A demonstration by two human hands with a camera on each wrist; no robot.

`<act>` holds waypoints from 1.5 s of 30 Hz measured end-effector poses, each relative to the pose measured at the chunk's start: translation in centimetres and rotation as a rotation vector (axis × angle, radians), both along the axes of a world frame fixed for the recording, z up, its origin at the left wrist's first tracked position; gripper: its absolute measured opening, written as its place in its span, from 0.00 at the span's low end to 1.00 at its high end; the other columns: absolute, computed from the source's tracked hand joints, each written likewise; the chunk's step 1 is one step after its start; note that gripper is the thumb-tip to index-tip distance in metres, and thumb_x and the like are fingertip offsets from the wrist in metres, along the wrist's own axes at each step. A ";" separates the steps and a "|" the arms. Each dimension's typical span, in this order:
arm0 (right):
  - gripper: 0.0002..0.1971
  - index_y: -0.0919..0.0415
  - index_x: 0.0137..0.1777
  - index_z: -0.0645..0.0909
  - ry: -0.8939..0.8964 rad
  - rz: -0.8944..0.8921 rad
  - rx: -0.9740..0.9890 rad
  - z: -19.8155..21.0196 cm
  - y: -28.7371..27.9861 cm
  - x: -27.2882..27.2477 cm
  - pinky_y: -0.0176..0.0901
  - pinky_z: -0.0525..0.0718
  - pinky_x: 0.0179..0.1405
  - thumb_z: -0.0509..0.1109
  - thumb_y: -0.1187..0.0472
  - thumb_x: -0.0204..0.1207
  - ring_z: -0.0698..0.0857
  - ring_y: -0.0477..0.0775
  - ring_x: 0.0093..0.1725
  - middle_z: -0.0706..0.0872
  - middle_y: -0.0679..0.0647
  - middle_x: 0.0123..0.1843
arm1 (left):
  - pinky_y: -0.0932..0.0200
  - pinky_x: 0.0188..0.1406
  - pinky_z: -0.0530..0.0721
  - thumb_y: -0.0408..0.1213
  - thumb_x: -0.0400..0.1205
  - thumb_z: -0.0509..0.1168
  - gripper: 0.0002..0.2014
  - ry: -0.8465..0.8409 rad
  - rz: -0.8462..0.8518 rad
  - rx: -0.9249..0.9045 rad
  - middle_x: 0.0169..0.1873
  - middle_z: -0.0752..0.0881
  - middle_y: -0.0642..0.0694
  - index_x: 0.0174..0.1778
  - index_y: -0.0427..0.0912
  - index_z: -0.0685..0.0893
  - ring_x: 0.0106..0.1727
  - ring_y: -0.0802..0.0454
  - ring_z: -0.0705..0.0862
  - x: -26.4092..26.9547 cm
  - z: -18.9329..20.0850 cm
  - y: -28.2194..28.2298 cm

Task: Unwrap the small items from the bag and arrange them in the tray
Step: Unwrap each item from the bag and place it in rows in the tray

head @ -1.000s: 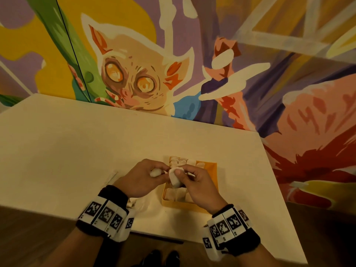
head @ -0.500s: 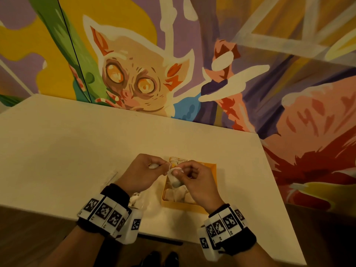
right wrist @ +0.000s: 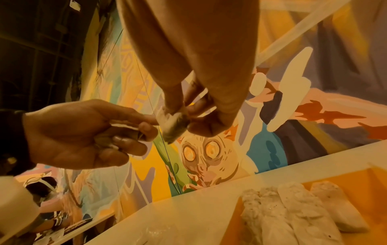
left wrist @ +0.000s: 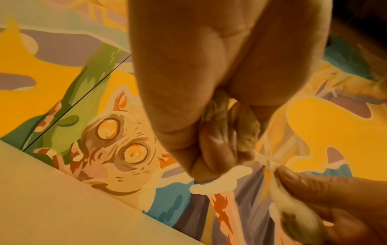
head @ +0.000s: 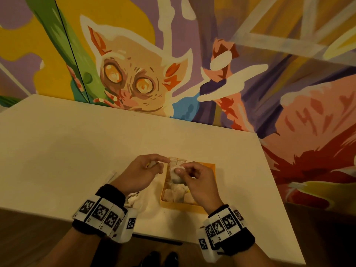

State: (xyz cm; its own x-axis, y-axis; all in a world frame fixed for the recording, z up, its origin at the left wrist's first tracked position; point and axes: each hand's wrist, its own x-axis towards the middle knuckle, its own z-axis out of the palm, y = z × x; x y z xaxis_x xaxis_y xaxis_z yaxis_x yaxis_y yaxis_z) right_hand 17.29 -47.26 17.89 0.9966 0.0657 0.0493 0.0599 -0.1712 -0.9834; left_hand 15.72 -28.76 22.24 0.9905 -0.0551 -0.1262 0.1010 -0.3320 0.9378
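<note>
A drop is judged the main risk: the small item [head: 178, 177] is held only at the fingertips of the right hand [head: 196, 180], above the tray [head: 211, 166] at lower centre. Its wrapper [left wrist: 270, 159] is pinched by the left hand [head: 140, 174] (balled wrappers also in the palm); a sharp pull could tear it free.

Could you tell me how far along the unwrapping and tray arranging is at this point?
Several unwrapped pieces already lie side by side in the orange tray. The right hand pinches a small item while the left hand pulls its wrapper. The bag's remaining contents cannot be seen.
</note>
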 end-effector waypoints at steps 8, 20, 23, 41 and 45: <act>0.07 0.54 0.42 0.87 0.000 0.053 0.105 0.3 0.2 -0.4 0.42 0.87 0.42 0.80 0.56 0.66 0.86 0.48 0.39 0.88 0.46 0.34 | 0.69 0.48 0.80 0.42 0.81 0.70 0.09 -0.276 -0.119 0.123 0.42 0.90 0.63 0.55 0.51 0.92 0.47 0.66 0.86 -0.4 -0.9 -0.8; 0.22 0.46 0.64 0.85 -0.135 0.180 0.038 0.3 -0.4 -0.6 0.38 0.82 0.44 0.77 0.67 0.73 0.78 0.46 0.37 0.78 0.41 0.33 | 0.71 0.33 0.71 0.36 0.87 0.60 0.15 -0.166 -0.158 0.065 0.25 0.81 0.61 0.37 0.46 0.87 0.28 0.66 0.76 -0.3 0.0 -1.8; 0.13 0.46 0.53 0.89 -0.161 0.103 -0.030 -0.1 -0.5 -0.2 0.41 0.82 0.45 0.78 0.64 0.72 0.81 0.45 0.39 0.84 0.43 0.37 | 0.77 0.25 0.71 0.33 0.88 0.58 0.19 -0.167 -0.176 0.039 0.19 0.80 0.66 0.32 0.51 0.81 0.22 0.71 0.77 -0.6 1.1 -2.2; 0.01 0.54 0.44 0.89 -0.041 0.081 -0.147 -0.5 -1.9 1.3 0.36 0.83 0.42 0.78 0.61 0.73 0.85 0.43 0.39 0.88 0.45 0.37 | 0.79 0.36 0.71 0.42 0.81 0.70 0.04 -0.296 0.001 0.230 0.29 0.82 0.61 0.40 0.55 0.87 0.37 0.69 0.81 1.3 -2.5 -2.6; 0.05 0.49 0.39 0.87 0.057 -0.059 -0.307 -1.2 -3.9 3.8 0.47 0.88 0.43 0.78 0.60 0.74 0.87 0.48 0.37 0.89 0.46 0.37 | 0.76 0.31 0.75 0.47 0.83 0.66 0.06 -0.107 0.057 0.247 0.36 0.88 0.54 0.48 0.51 0.87 0.35 0.62 0.84 1.5 -4.8 -2.4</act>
